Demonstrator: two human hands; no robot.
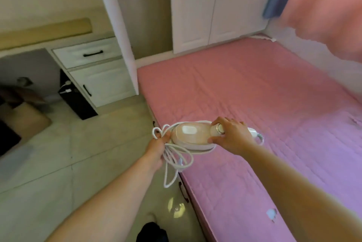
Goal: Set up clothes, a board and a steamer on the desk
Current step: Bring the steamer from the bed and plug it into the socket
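A pink and white handheld steamer is held in the air over the left edge of the pink bed. My right hand grips its handle end by the round dial. My left hand is closed on the bundled white cord, whose loops hang below the steamer. The desk is at the far left with a long beige board lying on its top. A pink cloth hangs at the upper right, blurred.
White drawers and a cabinet door sit under the desk. A dark bin and a brown chair stand on the tiled floor at left. A white wardrobe rises behind the bed.
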